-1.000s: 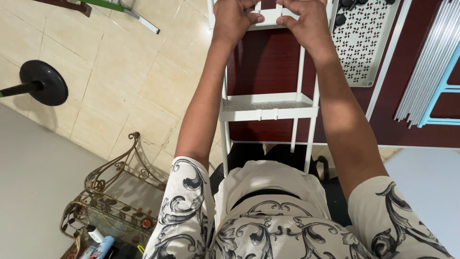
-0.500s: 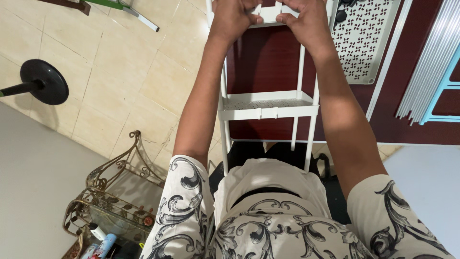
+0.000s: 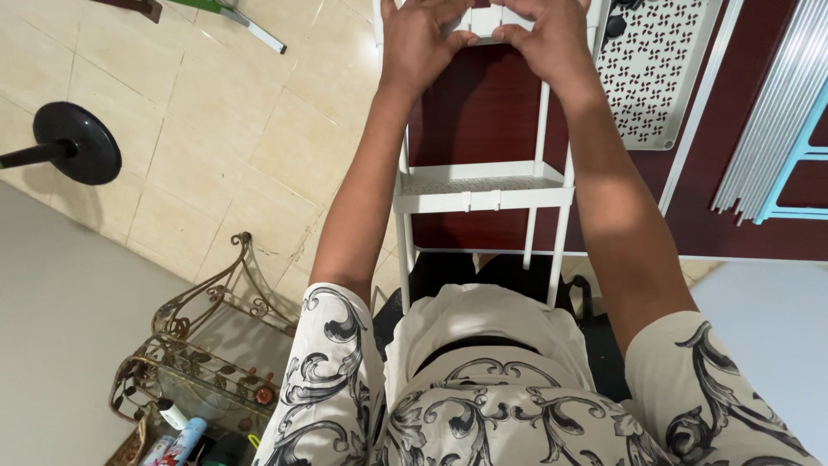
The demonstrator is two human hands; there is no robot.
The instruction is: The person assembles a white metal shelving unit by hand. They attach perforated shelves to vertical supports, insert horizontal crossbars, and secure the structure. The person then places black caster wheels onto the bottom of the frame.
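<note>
A white shelf rack [image 3: 483, 194] with thin posts and perforated trays lies in front of me over a dark red surface. My left hand [image 3: 423, 43] and my right hand [image 3: 548, 39] both grip the far tray of the rack at the top edge of the view. Fingers of both hands press on the tray's white rim from either side. The nearer tray sits between my forearms, untouched.
A loose white perforated panel [image 3: 660, 73] and a bundle of white rods [image 3: 768, 121] lie to the right. A black round stand base [image 3: 78, 142] is on the tiled floor at left. An ornate metal rack [image 3: 198, 371] with bottles stands at lower left.
Both hands have shifted slightly on the far tray; the rack stays in place.
</note>
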